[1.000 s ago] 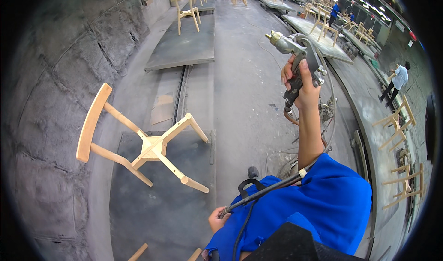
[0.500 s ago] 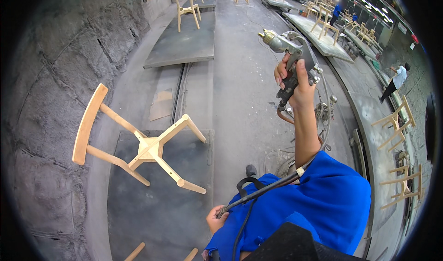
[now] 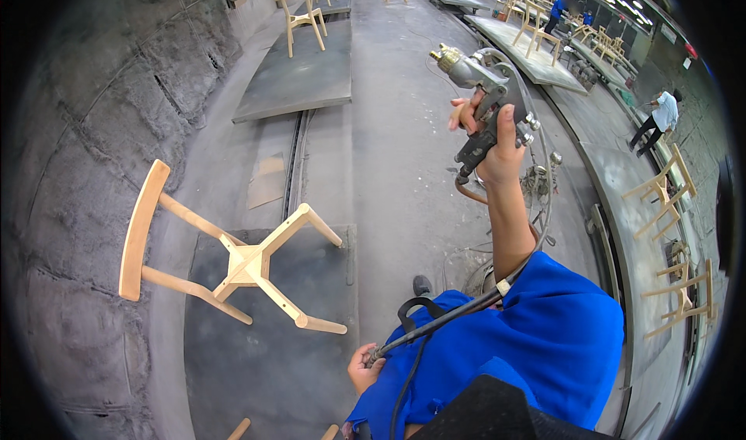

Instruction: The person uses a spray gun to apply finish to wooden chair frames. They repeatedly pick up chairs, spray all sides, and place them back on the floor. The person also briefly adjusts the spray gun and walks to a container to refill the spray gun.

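Note:
My right hand point(image 3: 501, 156) is raised in front of me, closed around the grip of a metal spray gun point(image 3: 474, 75). Its brass-coloured nozzle points up and to the left, and the forefingers rest near the trigger. A thin hose runs down from the gun. Lower down, my left hand point(image 3: 364, 368) is closed on a dark hose point(image 3: 435, 325) that crosses in front of my blue garment. To the left, an unfinished wooden chair frame point(image 3: 249, 267) with a curved back rail stands over a dark grey platform point(image 3: 264, 370), apart from both hands.
A second grey platform point(image 3: 299, 90) farther ahead carries another chair point(image 3: 301, 22). On the right, more platforms hold several chairs point(image 3: 676, 187), and a person in a light shirt point(image 3: 664, 113) stands there. A rough grey wall point(image 3: 85, 144) borders the left; cardboard point(image 3: 268, 182) lies beside the floor rail.
The view has shifted slightly, so the chair frame appears a little lower and the far platforms farther left. My right hand's fingers look looser at the trigger; both hands keep their grips.

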`<state>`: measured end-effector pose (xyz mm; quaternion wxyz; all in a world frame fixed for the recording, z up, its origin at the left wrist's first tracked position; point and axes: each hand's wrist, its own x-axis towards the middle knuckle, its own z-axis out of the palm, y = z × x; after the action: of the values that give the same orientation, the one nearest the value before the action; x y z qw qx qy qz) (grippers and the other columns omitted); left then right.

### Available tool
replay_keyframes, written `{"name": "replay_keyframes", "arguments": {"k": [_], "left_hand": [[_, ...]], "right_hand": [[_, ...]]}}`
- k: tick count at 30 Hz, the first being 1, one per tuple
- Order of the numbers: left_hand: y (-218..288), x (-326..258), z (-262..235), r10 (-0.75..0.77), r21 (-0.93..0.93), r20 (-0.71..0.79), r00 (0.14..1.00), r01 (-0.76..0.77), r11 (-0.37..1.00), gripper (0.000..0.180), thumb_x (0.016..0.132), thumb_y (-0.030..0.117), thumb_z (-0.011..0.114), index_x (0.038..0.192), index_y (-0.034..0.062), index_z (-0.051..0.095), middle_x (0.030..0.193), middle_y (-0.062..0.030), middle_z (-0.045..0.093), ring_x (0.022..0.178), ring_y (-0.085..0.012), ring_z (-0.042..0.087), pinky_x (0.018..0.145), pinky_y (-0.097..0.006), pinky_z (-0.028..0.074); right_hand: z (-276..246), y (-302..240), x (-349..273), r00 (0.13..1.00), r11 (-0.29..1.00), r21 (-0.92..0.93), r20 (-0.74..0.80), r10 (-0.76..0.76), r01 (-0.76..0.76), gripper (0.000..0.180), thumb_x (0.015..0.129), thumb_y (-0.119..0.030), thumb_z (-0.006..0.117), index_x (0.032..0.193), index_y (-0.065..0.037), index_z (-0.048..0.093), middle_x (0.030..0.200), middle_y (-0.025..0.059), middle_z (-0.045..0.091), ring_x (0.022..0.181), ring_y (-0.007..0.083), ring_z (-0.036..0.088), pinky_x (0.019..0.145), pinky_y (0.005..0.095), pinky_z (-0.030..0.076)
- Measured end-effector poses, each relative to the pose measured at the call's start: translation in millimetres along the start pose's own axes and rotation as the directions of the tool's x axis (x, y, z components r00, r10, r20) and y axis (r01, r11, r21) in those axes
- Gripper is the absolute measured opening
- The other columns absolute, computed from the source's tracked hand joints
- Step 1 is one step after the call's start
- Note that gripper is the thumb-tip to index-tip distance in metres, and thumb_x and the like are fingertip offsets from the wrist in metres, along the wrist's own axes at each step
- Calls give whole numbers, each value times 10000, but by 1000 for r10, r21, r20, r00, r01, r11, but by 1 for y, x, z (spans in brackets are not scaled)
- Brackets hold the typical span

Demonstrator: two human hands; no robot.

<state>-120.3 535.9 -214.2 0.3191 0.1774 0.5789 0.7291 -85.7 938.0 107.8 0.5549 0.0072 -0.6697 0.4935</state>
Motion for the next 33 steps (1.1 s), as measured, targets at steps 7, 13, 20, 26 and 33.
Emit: {"name": "replay_keyframes", "arguments": {"k": [7, 13, 20, 26, 33], "left_hand": [[-3, 8, 1, -21, 22, -28, 999, 22, 1000, 484, 741, 98, 893, 1161, 11, 668, 775, 29, 635, 681, -39, 535, 630, -200, 413], [-4, 12, 3, -43, 11, -45, 998, 44, 999, 478, 737, 99, 896, 1148, 3, 671, 796, 18, 654, 705, -46, 560, 649, -197, 432], [-3, 22, 9, -32, -4, -4, 999, 32, 999, 538, 749, 263, 911, 1141, -11, 664, 835, -9, 690, 740, -58, 601, 672, -203, 465], [-3, 31, 12, -59, 14, 24, 998, 58, 998, 517, 758, 231, 902, 1136, -24, 660, 878, -36, 714, 786, -74, 636, 709, -215, 491], [-4, 37, 10, -82, -3, 38, 996, 82, 997, 440, 756, 17, 861, 1143, -34, 657, 928, -61, 728, 839, -94, 662, 761, -231, 515]], "right_hand": [[-2, 15, 7, 995, 998, 65, -99, 16, -10, 574, 1033, -592, 351, 1013, -44, 523, 709, 37, 499, 782, 220, 569, 1127, 488, 317], [-4, 20, 10, 986, 999, 36, -162, 32, -26, 611, 1023, -616, 355, 1022, -31, 532, 702, 36, 501, 746, 200, 538, 1141, 485, 303], [-13, 23, 17, 991, 996, 67, -111, 69, -62, 605, 1027, -593, 362, 1050, -17, 546, 728, 58, 534, 757, 204, 555, 1103, 472, 365], [-22, 27, 21, 994, 996, 81, -103, 45, -36, 509, 1020, -462, 513, 1127, 29, 595, 775, 103, 594, 775, 191, 580, 866, 420, 514], [-25, 37, 20, 990, 996, 28, -109, 87, -85, 561, 1036, -517, 389, 1135, 14, 544, 756, 81, 530, 858, 222, 557, 882, 399, 486]]}}
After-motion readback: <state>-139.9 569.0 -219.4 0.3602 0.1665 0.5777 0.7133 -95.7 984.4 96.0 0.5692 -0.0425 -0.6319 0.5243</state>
